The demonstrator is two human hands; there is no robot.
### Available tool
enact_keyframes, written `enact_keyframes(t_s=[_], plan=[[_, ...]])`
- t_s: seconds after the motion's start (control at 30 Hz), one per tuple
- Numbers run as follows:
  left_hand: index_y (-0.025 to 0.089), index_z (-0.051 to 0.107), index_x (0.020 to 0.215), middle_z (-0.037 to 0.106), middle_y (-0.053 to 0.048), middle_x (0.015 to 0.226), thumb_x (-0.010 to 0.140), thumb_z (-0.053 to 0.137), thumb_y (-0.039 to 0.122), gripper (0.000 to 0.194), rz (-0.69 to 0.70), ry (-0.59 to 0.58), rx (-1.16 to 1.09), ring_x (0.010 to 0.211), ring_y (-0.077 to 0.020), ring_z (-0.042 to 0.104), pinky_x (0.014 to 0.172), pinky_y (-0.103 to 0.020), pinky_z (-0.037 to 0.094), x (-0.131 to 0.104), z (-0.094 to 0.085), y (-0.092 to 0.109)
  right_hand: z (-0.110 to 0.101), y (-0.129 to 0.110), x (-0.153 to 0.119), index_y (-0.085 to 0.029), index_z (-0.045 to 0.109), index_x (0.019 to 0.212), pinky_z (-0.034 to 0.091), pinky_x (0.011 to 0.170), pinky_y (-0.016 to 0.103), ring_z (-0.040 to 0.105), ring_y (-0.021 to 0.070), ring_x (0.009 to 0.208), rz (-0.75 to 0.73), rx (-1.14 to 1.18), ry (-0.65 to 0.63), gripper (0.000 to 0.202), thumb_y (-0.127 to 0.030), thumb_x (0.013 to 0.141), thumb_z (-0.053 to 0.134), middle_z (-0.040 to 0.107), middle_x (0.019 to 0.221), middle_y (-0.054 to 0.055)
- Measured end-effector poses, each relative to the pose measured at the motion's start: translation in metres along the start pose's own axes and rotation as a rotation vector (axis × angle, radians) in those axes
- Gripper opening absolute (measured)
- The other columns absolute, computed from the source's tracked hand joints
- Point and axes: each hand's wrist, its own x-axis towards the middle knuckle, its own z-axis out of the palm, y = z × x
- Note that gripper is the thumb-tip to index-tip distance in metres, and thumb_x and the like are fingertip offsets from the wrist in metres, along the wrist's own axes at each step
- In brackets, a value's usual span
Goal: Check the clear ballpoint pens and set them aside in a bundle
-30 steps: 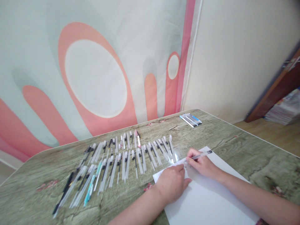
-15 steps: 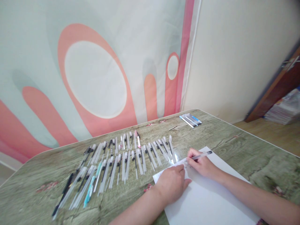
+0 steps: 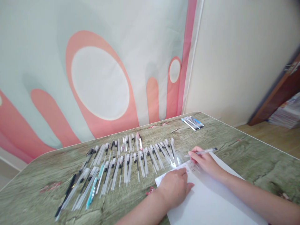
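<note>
A clear pen with a dark end is pinched in my right hand, its tip pointing left, above the top edge of a white paper sheet. Small dark marks show on the sheet near its upper left. Flat on the paper's left part rests my left hand, its thumb apart from the fingers. To the left, clear pen barrels and black-capped parts lie in two rows. A turquoise pen lies among them at the front.
A small bundle of blue, white and dark pens lies near the far corner of the wood-patterned table. Behind the table hangs a patterned cloth. Stacked items stand on the floor at the far right.
My right hand has moved slightly up and right with the pen, uncovering more marks on the paper. The whole view has shifted a little. My left hand still rests on the sheet.
</note>
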Motion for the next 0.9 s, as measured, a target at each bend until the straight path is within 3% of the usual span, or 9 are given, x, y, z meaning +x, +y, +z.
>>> enact_keyframes(t_s=[0.13,0.23,0.33,0.43,0.67,0.9], plan=[[0.012,0.055,0.095,0.058,-0.012,0.101,0.086,0.038,0.036,0.031,-0.003,-0.010,-0.003,0.094,-0.0209,0.056,0.083,-0.032,0.045,0.001,0.001,0.000,-0.002,-0.011,0.027,-0.020,0.054,0.088,0.039,0.050,0.023,0.050,0.0107,0.053,-0.029,0.021,-0.057,0.032,-0.048,0.080,0.043,0.058,0.067,-0.001],[0.012,0.055,0.095,0.058,-0.012,0.101,0.086,0.038,0.037,0.031,-0.004,-0.009,-0.013,0.094,-0.0214,0.056,0.083,-0.032,0.044,0.001,0.002,-0.001,-0.001,-0.014,0.060,-0.018,0.057,0.090,0.041,0.052,0.024,0.054,0.0125,0.055,-0.130,-0.079,-0.111,0.033,-0.047,0.081,0.043,0.060,0.069,0.002],[0.013,0.054,0.097,0.058,-0.012,0.102,0.086,0.038,0.036,0.031,-0.003,-0.005,-0.021,0.097,-0.0215,0.055,0.083,-0.032,0.044,0.000,0.003,-0.002,0.004,-0.010,0.091,-0.017,0.058,0.090,0.042,0.057,0.026,0.056,0.0143,0.059,-0.259,-0.271,-0.077,0.028,-0.041,0.079,0.047,0.061,0.068,0.002],[0.013,0.053,0.100,0.057,-0.012,0.104,0.086,0.038,0.037,0.031,0.006,-0.008,-0.009,0.098,-0.0216,0.054,0.083,-0.031,0.044,0.000,0.004,-0.003,0.013,-0.003,0.111,-0.017,0.058,0.089,0.043,0.062,0.028,0.057,0.0156,0.063,-0.297,-0.324,-0.034,0.024,-0.036,0.076,0.052,0.062,0.070,0.003],[0.010,0.055,0.098,0.058,-0.012,0.102,0.087,0.037,0.035,0.032,0.033,-0.014,0.027,0.096,-0.0212,0.055,0.082,-0.030,0.045,0.000,0.003,-0.003,0.023,0.013,0.129,-0.018,0.057,0.091,0.044,0.068,0.029,0.058,0.0166,0.070,-0.314,-0.350,-0.008,0.022,-0.032,0.076,0.052,0.064,0.078,0.005],[0.010,0.058,0.090,0.060,-0.011,0.096,0.087,0.035,0.036,0.035,0.019,-0.016,0.031,0.090,-0.0208,0.057,0.078,-0.030,0.047,-0.005,-0.012,-0.002,0.023,0.027,0.134,-0.018,0.056,0.092,0.044,0.068,0.031,0.059,0.0177,0.069,-0.336,-0.346,-0.008,0.024,-0.036,0.077,0.050,0.063,0.077,0.004]])
